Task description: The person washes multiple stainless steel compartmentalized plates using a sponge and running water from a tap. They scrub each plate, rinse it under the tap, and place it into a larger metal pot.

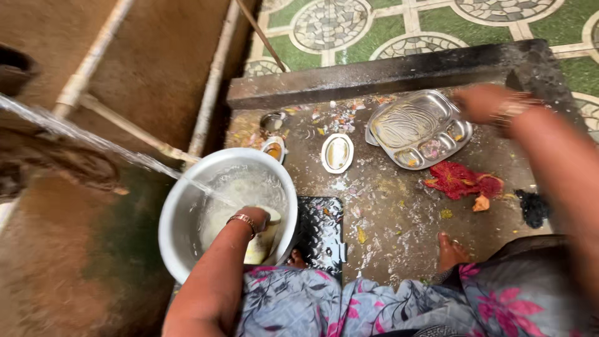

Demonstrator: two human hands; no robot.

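Observation:
My left hand (257,219) reaches down inside a large steel bowl (181,206) at the lower left and presses on a pale plate lying in it. A stream of water (93,142) pours from the left into the bowl. My right hand (483,101), blurred, hovers at the upper right edge of a steel compartment tray (419,128) with food scraps; whether it grips the rim is unclear. Bangles show on both wrists.
A small oval steel dish (337,153) and two little steel cups (272,120) lie on the wet stone floor among food bits. A red cloth (462,180), a black scrubber (534,207), a dark embossed mat (319,232), my bare feet and patterned floor tiles (399,25) are visible.

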